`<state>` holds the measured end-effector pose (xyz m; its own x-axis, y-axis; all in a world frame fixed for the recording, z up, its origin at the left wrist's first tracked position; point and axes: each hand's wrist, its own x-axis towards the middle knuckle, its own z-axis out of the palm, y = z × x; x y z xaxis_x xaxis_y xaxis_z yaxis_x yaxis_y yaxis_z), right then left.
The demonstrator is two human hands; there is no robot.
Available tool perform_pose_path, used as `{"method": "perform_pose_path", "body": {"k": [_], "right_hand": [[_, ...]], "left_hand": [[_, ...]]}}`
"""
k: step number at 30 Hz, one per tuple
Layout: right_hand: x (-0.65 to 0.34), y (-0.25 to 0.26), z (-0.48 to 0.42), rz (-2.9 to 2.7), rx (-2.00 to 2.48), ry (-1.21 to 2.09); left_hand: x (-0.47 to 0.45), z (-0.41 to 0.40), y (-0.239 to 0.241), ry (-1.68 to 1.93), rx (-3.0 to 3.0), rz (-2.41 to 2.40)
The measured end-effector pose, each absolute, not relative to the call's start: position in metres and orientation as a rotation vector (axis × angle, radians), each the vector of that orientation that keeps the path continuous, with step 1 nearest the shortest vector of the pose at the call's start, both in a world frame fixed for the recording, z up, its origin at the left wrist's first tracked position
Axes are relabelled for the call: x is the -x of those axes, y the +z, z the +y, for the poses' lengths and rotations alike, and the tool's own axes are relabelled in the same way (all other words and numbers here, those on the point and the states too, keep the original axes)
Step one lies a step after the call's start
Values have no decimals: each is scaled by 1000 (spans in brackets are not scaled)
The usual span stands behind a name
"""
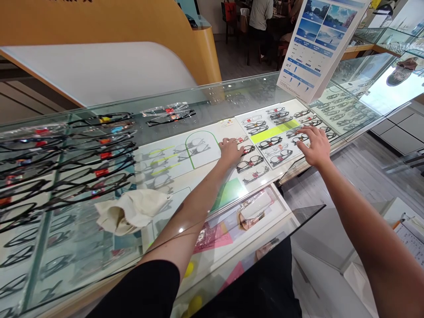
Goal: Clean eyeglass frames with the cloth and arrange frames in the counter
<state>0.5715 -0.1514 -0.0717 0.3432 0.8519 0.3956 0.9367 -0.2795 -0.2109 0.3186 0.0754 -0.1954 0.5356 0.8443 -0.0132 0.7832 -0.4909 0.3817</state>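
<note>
My left hand [231, 150] rests on the glass counter top, fingers spread beside a column of eyeglasses [249, 163] with red tags. The nearest pair lies partly under its fingertips. Over the right part of a white display sheet [278, 129], my right hand [314, 143] hovers or touches down, thumb and fingers apart. Below its fingertips are dark-framed eyeglasses [293, 133]; whether they touch is unclear. More eyeglasses [270, 142] lie in rows on the sheet, around a yellow-green strip [274, 130].
Many wrapped eyeglasses [99, 159] cover the counter's left. A crumpled cream cloth [132, 211] lies closer to me. An open drawer [281, 205] juts out below the counter. A tall printed sign [309, 48] stands at the back. A seated person [261, 22] is farther off.
</note>
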Motion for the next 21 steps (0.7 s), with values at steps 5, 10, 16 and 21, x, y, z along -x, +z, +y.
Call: {"method": "perform_pose_path", "body": {"k": [5,10,16,21], "right_hand": [[-573,-74,-150,-1565,2193,-295],[-569,-70,-150,-1563,2236,-264],[-567,-64,-150,-1568,2264,-225],[-570,-59,-144,-1521,2420,-171]], "left_hand": [[-316,74,-193,241,-2455,1322],[-315,69,-186,304,-2453,1312],[-303,24,-166,527,-2426,1105],[-279,-37,-152,531,-2352,771]]}}
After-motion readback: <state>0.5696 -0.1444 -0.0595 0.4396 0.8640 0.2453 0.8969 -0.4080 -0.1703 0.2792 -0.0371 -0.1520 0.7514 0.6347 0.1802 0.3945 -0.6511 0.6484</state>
